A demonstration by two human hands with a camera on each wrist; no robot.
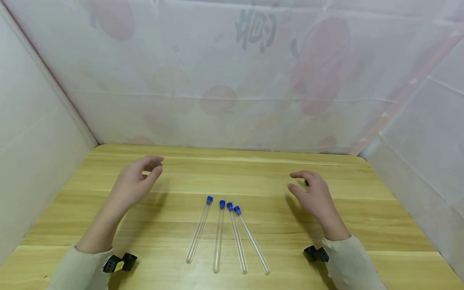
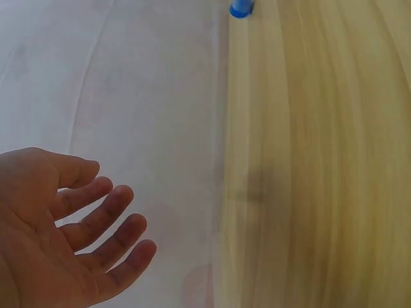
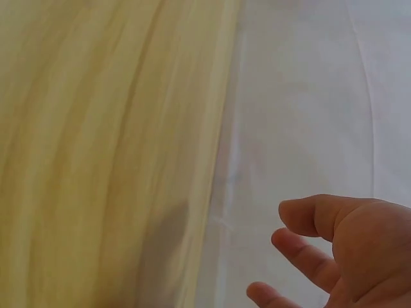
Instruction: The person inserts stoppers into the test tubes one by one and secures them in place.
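Four clear test tubes with blue caps point(image 1: 221, 231) lie side by side on the wooden table point(image 1: 253, 169), caps pointing away from me. My left hand point(image 1: 154, 166) hovers to their left with fingers loosely spread and nothing in it; the left wrist view shows this left hand point(image 2: 109, 224) bare-palmed. My right hand point(image 1: 295, 182) hovers to the tubes' right, fingers relaxed, and this right hand point(image 3: 321, 250) holds nothing in the right wrist view. A small blue piece point(image 1: 306, 183) peeks out just behind its fingers, mostly hidden.
White plastic sheeting point(image 1: 232, 80) walls the table at the back and on both sides. A small blue item point(image 2: 241, 8) lies on the wood near the sheeting in the left wrist view. Black wrist cameras point(image 1: 119, 262) sit on both sleeves.
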